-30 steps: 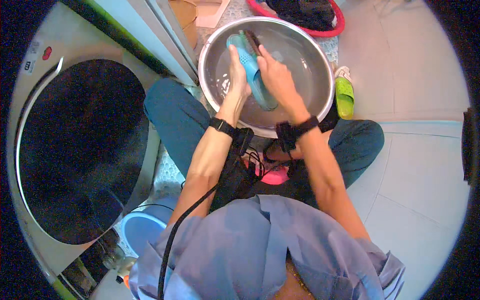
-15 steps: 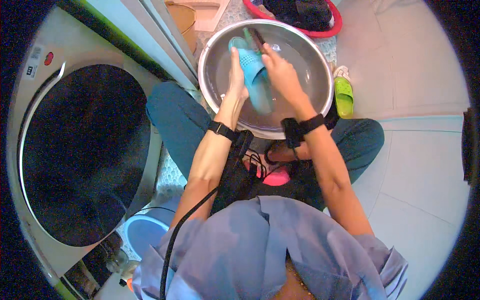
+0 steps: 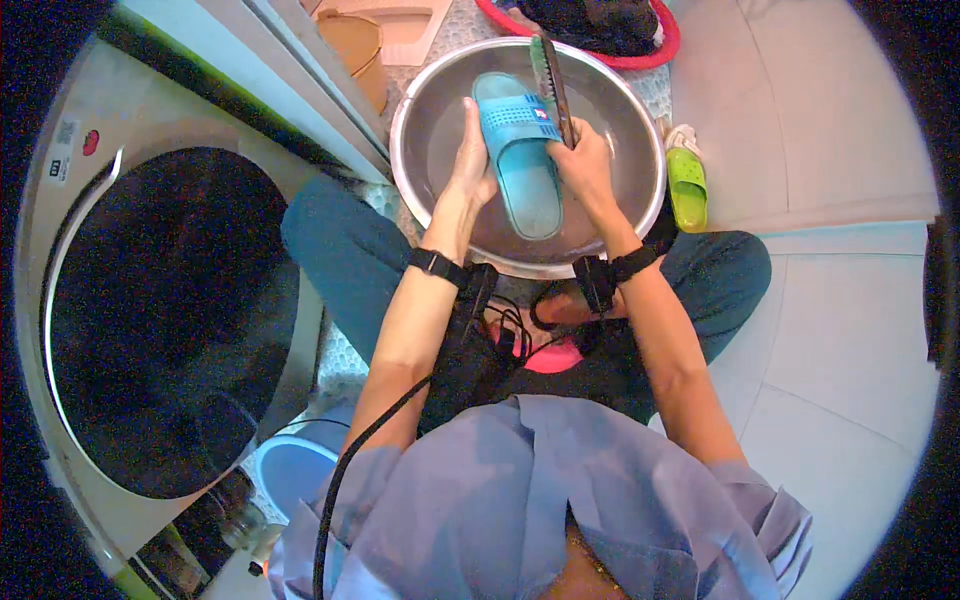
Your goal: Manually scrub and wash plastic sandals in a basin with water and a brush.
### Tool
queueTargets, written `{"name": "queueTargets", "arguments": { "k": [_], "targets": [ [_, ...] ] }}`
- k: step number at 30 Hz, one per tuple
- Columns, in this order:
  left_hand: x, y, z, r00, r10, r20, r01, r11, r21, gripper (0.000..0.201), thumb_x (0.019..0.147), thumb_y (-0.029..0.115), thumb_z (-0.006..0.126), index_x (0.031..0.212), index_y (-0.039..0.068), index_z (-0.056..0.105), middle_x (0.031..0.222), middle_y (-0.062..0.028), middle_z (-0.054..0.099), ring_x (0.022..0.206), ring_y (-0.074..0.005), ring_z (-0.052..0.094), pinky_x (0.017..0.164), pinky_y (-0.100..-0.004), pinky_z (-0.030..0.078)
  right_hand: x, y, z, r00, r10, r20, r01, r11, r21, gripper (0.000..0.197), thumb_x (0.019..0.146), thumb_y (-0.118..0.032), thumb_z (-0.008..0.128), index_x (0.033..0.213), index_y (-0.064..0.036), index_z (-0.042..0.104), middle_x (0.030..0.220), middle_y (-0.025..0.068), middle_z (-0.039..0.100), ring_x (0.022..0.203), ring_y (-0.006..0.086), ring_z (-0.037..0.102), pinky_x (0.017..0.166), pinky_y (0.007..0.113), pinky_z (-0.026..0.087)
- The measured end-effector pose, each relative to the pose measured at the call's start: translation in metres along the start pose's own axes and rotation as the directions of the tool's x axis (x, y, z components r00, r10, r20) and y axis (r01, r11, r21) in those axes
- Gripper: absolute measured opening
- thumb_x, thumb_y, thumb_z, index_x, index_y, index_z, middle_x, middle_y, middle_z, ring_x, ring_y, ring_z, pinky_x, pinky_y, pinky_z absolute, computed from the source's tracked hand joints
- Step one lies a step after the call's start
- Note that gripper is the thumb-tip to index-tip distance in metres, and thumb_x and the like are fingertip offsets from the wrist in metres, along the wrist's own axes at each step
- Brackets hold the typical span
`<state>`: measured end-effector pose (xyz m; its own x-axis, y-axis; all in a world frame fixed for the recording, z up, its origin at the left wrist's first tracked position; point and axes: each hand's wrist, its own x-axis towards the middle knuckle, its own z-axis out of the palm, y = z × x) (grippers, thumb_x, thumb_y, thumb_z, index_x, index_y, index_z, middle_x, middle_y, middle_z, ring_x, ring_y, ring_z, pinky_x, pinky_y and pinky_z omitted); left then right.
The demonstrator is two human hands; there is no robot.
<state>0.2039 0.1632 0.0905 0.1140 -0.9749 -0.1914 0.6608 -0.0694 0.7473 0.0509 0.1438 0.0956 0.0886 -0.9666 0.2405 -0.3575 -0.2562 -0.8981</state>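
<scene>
Blue slipper now upright over steel basin, top centre of frame, strap facing up; earlier tilted. Left hand clasps its edge. Right hand closed around brush, bristles lifted to slipper's toe end. Scrubbing seems underway.

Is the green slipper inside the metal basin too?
No, the green slipper lies on the floor outside the metal basin; only the blue slipper is in it.
</scene>
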Motion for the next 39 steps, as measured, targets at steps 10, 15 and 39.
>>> {"name": "queueTargets", "arguments": {
  "k": [10,15,39],
  "targets": [
    [-0.023,0.003,0.025,0.998,-0.016,0.068,0.003,0.981,0.194,0.051,0.094,0.042,0.041,0.115,-0.005,0.049,0.113,-0.017,0.056,0.103,-0.0247,0.056,0.089,-0.036,0.046,-0.005,-0.006,0.016,0.965,-0.045,-0.26,0.032,0.998,-0.052,0.041,0.07,-0.017,0.064,0.103,-0.0011,0.046,0.08,0.0189,0.063,0.072,0.0355,0.062,0.068,0.043,0.048],
    [-0.002,0.014,0.016,0.972,0.028,0.232,0.097,0.855,-0.509,0.051,0.095,0.042,0.035,0.123,0.0,0.046,0.12,-0.018,0.054,0.111,-0.0301,0.051,0.098,-0.0448,0.036,-0.03,-0.019,0.03,0.998,0.061,-0.006,-0.061,0.997,0.05,0.055,0.072,-0.023,0.066,0.117,-0.0034,0.042,0.087,0.0222,0.063,0.08,0.0398,0.062,0.072,0.044,0.048],
    [0.004,-0.002,-0.024,0.909,-0.051,0.414,0.302,0.763,-0.571,0.063,0.094,0.047,0.02,0.134,0.001,0.03,0.141,-0.0181,0.032,0.124,-0.0542,0.027,0.104,-0.0615,0.022,-0.053,-0.056,0.018,0.906,-0.251,0.34,0.417,0.665,-0.62,0.045,0.088,-0.036,0.048,0.133,-0.0343,0.04,0.076,0.0159,0.055,0.056,0.034,0.06,0.047,0.043,0.05]
  ]
}}
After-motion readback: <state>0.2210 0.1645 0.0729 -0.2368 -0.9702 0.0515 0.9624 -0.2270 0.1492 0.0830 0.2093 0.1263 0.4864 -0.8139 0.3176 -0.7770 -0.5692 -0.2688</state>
